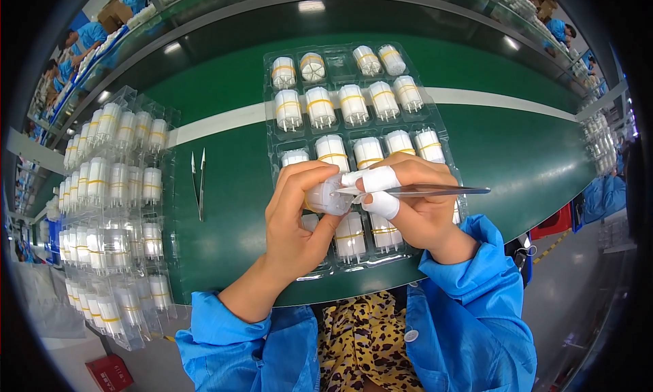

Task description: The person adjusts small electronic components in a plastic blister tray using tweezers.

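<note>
My left hand is closed round a white cylindrical part, its end turned toward my right hand. In my right hand, a pair of metal tweezers is pinched between thumb and fingers wrapped in white tape. The tweezers' tips meet the end of the white cylinder; what they touch there is too small to tell. Beneath both hands lies a clear plastic tray with rows of white cylinders, several banded with yellow and showing small pins. A second pair of tweezers rests on the green table left of my hands.
Stacked clear trays full of white cylinders stand at the table's left edge. A white stripe crosses the green surface. A metal rail runs along the far side, with people in blue beyond. A red box sits low at left.
</note>
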`<control>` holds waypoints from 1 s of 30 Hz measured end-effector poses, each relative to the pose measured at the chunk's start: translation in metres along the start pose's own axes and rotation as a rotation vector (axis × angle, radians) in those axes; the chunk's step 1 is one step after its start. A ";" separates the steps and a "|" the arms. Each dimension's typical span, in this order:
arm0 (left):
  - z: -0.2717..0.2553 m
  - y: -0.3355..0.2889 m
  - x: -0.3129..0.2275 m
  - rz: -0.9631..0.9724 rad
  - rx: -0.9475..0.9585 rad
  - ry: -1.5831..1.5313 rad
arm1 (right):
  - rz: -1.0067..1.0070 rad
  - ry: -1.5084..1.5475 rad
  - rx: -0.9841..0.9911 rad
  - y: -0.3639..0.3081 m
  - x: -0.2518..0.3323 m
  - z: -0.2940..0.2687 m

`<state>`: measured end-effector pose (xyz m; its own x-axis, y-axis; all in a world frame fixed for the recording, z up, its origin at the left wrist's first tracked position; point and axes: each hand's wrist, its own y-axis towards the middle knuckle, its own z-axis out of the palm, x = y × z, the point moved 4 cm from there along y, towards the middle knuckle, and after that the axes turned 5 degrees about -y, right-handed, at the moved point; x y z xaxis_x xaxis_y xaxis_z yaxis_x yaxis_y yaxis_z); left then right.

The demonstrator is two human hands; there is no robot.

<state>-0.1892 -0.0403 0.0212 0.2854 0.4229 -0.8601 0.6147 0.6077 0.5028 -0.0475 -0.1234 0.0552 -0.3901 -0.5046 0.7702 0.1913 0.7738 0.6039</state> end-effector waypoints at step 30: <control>-0.002 0.000 -0.004 0.054 0.052 -0.105 | 0.006 0.048 -0.060 -0.003 0.000 -0.005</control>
<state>-0.1914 -0.0409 0.0250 0.3924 0.3800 -0.8376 0.6330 0.5491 0.5456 -0.0437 -0.1270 0.0545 -0.3454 -0.5193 0.7817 0.2479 0.7528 0.6097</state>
